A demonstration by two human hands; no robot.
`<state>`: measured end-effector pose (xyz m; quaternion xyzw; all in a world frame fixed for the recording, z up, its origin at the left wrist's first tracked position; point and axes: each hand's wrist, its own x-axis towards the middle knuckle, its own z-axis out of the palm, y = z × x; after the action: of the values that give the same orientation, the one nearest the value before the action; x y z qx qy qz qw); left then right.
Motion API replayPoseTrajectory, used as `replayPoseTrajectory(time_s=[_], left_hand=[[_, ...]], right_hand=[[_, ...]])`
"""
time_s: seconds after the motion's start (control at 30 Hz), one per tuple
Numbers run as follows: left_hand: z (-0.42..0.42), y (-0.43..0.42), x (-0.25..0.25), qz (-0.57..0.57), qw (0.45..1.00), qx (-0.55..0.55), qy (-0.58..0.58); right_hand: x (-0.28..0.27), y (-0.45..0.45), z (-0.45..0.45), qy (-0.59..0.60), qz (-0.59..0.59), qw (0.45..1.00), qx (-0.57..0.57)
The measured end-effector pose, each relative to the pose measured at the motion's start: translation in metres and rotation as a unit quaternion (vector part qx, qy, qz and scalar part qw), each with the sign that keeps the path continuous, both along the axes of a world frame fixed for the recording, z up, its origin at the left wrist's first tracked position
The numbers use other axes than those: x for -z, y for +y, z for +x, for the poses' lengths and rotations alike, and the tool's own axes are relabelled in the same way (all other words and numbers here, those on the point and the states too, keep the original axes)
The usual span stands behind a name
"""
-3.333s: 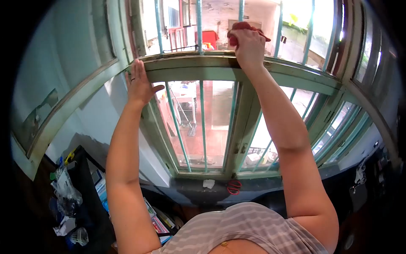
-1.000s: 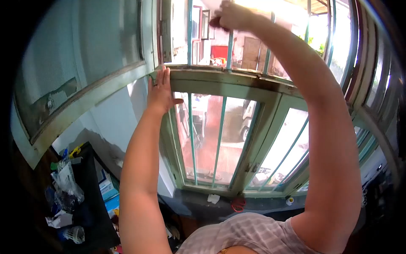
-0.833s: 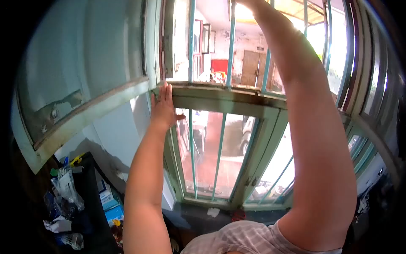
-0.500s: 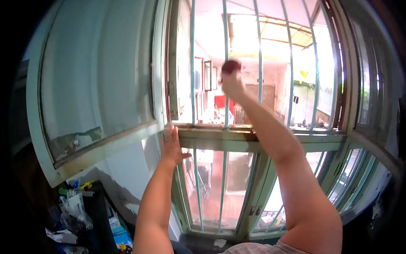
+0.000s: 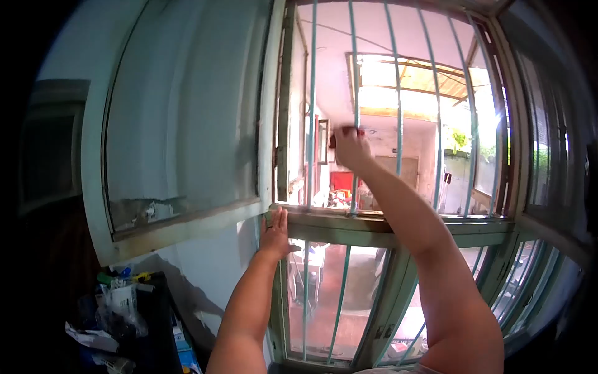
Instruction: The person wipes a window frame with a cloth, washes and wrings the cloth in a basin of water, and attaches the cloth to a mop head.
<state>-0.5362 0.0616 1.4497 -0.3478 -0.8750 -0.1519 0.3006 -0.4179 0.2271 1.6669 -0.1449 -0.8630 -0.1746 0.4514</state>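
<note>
A dark red cloth (image 5: 334,141) is bunched in my right hand (image 5: 353,148), whose fingers are wrapped around one of the upright blue-green bars (image 5: 356,81) of the upper window. Only small parts of the cloth show past the fingers. My left hand (image 5: 275,237) lies against the left end of the green wooden crossbar (image 5: 336,227), fingers pointing up and thumb spread to the right. It holds nothing.
An open shutter pane (image 5: 187,112) swings out on the left. Below it, a dark table (image 5: 159,311) bears plastic bags (image 5: 121,311) and papers. Another open pane (image 5: 548,131) stands at the right. Lower glazed windows (image 5: 358,287) have bars behind them.
The view has tilted upward, showing more of the upper window. My right hand has come down from high on a bar, still with the cloth. My left hand stays on the frame.
</note>
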Motion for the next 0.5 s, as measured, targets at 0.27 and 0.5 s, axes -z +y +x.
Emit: replayPoseTrajectory(time_s=[0.27,0.5], left_hand=[[-0.004,0.0,0.002,-0.004,1.0,-0.015,0.02],[0.0,0.002,0.001,0.01,1.0,0.006,-0.001]], right_hand=[[-0.002,-0.032,-0.098,-0.005,-0.036,0.99,-0.139],[0.107,-0.033,-0.075,-0.253,-0.006,0.965,-0.067]])
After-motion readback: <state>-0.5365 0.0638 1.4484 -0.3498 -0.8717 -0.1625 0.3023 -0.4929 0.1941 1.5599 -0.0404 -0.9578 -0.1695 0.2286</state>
